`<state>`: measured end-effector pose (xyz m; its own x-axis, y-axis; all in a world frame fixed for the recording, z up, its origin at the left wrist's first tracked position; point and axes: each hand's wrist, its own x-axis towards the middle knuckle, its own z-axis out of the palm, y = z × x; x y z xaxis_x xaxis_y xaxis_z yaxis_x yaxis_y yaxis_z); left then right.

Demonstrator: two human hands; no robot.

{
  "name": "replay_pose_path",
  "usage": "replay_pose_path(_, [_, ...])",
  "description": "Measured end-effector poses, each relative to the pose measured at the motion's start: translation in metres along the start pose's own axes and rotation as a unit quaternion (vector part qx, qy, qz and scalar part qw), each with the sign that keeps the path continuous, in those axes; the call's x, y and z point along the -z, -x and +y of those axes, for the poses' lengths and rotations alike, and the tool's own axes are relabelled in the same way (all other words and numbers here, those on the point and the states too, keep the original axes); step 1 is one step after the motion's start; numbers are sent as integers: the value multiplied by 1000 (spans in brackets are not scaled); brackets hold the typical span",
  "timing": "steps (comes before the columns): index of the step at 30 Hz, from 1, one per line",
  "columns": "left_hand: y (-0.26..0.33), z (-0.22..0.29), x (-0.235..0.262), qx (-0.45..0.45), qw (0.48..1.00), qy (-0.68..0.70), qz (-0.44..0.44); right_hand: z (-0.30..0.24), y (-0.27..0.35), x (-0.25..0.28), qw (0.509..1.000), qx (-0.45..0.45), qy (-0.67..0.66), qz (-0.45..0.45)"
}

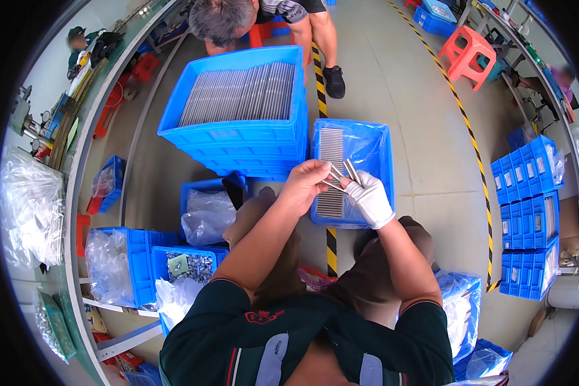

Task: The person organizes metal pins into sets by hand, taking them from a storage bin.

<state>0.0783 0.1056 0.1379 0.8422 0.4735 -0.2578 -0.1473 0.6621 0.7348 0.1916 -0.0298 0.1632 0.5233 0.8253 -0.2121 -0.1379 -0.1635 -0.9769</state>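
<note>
My bare left hand [307, 182] pinches the ends of thin metal rods above a blue crate [385, 222]. Opposite it, my right hand [370, 201], in a white glove, is closed on several metal rods [350, 170] that fan out between the two hands. Below them, a row of similar silver rods [331, 144] lies side by side in the crate. A clear plastic liner [367, 143] covers the crate's right part. My hands hide the middle of the row.
Stacked blue crates [251, 138] stand ahead left, the top one full of rods [238, 93]. A person [222, 22] bends behind them. More crates [527, 219] are stacked at right. A bin of small parts [193, 265] sits by my left leg; a red stool [468, 55] stands far right.
</note>
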Motion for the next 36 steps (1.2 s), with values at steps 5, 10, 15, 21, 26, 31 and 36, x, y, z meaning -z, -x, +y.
replay_pose_path(5, [0, -1, 3, -2, 1000, -9, -21, 0, 1, -1, 998, 57, 32, 16])
replay_pose_path(10, [0, -3, 3, -59, 993, -104, -5, -3, 5, 0, 972, 121, 196, 51])
replay_pose_path(15, [3, -2, 1, -11, 996, -86, -5, 0, 4, -1, 980, 116, 159, 42])
replay_pose_path(21, [-1, 4, 4, -18, 1000, -17, -1, -1, 3, 7, 999, 3, 41, -29])
replay_pose_path(26, [-1, 4, 6, -2, 1000, -10, -25, -3, 7, 6, 998, -8, -8, -58])
replay_pose_path(31, [1, 9, 8, -5, 996, -83, -40, -8, 8, 10, 993, -69, -46, -84])
replay_pose_path(36, [3, 17, 9, 11, 994, -96, -42, -9, 9, 8, 992, -72, -49, -86])
